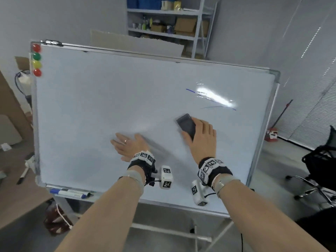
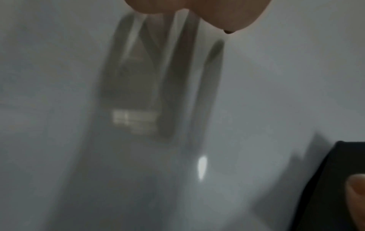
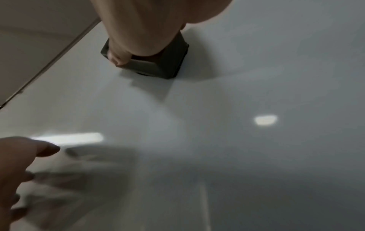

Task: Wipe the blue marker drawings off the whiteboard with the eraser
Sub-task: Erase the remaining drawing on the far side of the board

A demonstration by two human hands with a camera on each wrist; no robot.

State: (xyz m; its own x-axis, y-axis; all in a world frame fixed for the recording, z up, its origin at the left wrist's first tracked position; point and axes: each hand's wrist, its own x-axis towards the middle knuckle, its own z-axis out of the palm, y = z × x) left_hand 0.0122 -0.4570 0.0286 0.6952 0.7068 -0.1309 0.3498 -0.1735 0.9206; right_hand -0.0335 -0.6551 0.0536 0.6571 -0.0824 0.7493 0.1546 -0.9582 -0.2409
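Observation:
A large whiteboard (image 1: 109, 106) on a stand fills the head view. Thin blue marker strokes (image 1: 190, 90) remain at its upper right, partly lost in a bright glare. My right hand (image 1: 201, 135) grips a dark rectangular eraser (image 1: 186, 124) and presses it flat on the board, below and left of the strokes. In the right wrist view the thumb curls over the eraser (image 3: 158, 62). My left hand (image 1: 128, 144) lies flat on the board with straight fingers, left of the eraser. The eraser's corner (image 2: 335, 187) shows at the lower right of the left wrist view.
Several round magnets (image 1: 37, 60) sit at the board's top left corner. Blue-capped markers (image 1: 71, 193) lie in the tray at the bottom left. A shelf with boxes (image 1: 171, 24) stands behind. A black chair (image 1: 320, 160) is at the right.

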